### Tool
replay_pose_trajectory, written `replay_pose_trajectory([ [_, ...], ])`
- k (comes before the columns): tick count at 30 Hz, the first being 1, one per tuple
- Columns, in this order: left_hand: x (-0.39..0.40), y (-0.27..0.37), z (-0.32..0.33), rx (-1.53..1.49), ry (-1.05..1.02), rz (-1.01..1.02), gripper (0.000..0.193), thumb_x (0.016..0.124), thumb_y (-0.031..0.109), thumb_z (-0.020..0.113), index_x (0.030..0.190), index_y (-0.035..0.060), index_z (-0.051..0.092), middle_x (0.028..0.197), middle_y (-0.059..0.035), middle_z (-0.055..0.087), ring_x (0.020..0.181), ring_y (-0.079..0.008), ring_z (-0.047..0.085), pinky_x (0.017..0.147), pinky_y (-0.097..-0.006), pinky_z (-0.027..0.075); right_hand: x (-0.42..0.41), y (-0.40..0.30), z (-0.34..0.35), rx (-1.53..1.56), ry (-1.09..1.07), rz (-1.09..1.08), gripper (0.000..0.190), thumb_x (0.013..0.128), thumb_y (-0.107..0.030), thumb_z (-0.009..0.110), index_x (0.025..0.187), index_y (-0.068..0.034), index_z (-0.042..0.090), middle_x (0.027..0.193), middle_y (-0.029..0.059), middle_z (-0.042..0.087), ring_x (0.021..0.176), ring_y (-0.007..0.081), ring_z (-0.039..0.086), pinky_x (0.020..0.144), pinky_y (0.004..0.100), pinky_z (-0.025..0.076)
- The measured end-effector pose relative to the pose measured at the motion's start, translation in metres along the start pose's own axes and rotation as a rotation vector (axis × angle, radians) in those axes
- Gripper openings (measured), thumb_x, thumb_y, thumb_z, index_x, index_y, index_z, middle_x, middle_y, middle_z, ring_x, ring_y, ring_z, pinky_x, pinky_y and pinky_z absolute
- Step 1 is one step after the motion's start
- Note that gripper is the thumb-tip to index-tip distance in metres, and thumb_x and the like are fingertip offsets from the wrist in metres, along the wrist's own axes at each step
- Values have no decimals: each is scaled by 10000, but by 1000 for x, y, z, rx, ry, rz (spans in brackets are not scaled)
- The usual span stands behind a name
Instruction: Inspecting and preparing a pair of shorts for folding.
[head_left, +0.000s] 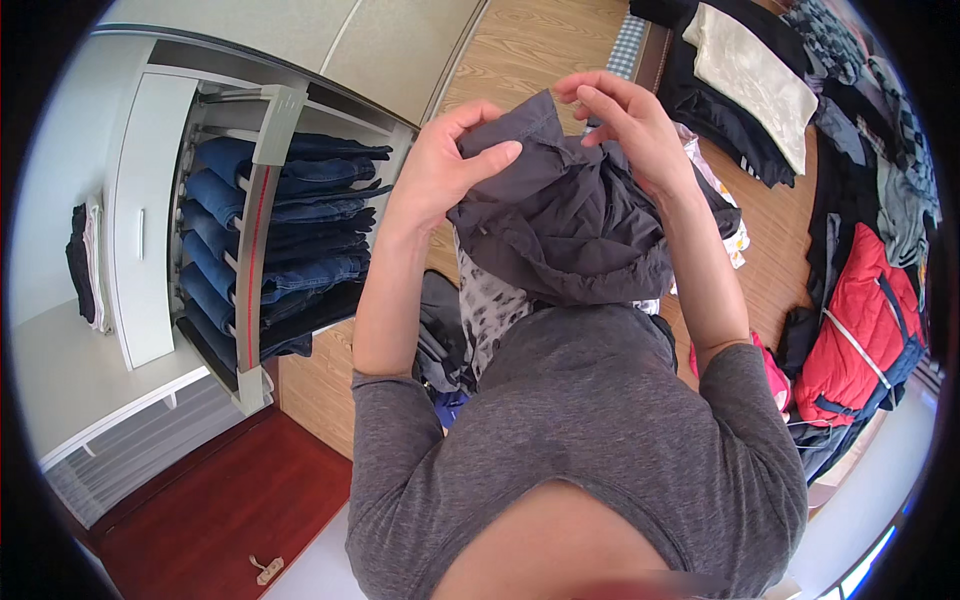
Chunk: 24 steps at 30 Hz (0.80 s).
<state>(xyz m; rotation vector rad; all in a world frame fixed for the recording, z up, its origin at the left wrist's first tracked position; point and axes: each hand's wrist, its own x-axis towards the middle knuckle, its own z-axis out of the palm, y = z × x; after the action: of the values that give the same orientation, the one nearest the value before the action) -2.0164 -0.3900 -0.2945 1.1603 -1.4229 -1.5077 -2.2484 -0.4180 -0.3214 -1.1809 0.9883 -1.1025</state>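
A dark grey garment (577, 225) of thin, crumpled fabric hangs in front of my chest. My left hand (465, 154) pinches its upper left part, thumb on top and fingers behind. A folded-over corner of the cloth sticks up from that grip. Close to this corner, my right hand (619, 124) has its fingers bent and apart, with nothing visible between them. The lower edge of the garment is gathered and rests against my grey shirt (577, 390). Part of the cloth lies behind my right wrist.
On the left, a pull-out trouser rack (259, 247) holds several folded jeans (322, 225) inside a wardrobe. Folded dark clothes with a cream garment (757, 82) lie at upper right. A red padded jacket (855, 330) is at far right. A red-brown door (225, 510) stands at lower left.
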Motion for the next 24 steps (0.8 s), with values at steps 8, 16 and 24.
replay_pose_trajectory([
  [8, -1, -3, -1, 6, -43, -12, 223, 848, 92, 758, 1027, 18, 648, 939, 8, 643, 856, -65, 581, 775, -228, 475, 3, 6, -11, 47, -261, 121, 251, 937, -298, 698, 1043, -71, 713, 873, -29, 661, 841, 55, 598, 659, 211, 474],
  [16, 2, -2, 8, 508, 370, 371, 200, 860, 61, 730, 1034, 24, 637, 955, -7, 663, 884, -74, 606, 812, -252, 497, 0, 3, -3, 125, -271, 100, 197, 924, -218, 718, 1033, -55, 698, 871, -7, 674, 787, 63, 636, 636, 205, 501],
  [24, -23, 1, 54, 426, 539, 197, 141, 880, 9, 704, 1021, 8, 710, 899, -28, 706, 749, -61, 623, 663, -210, 512, -13, 19, 28, 307, -178, 170, 185, 943, -149, 687, 1039, 9, 679, 937, 59, 692, 854, 125, 691, 678, 223, 569],
])
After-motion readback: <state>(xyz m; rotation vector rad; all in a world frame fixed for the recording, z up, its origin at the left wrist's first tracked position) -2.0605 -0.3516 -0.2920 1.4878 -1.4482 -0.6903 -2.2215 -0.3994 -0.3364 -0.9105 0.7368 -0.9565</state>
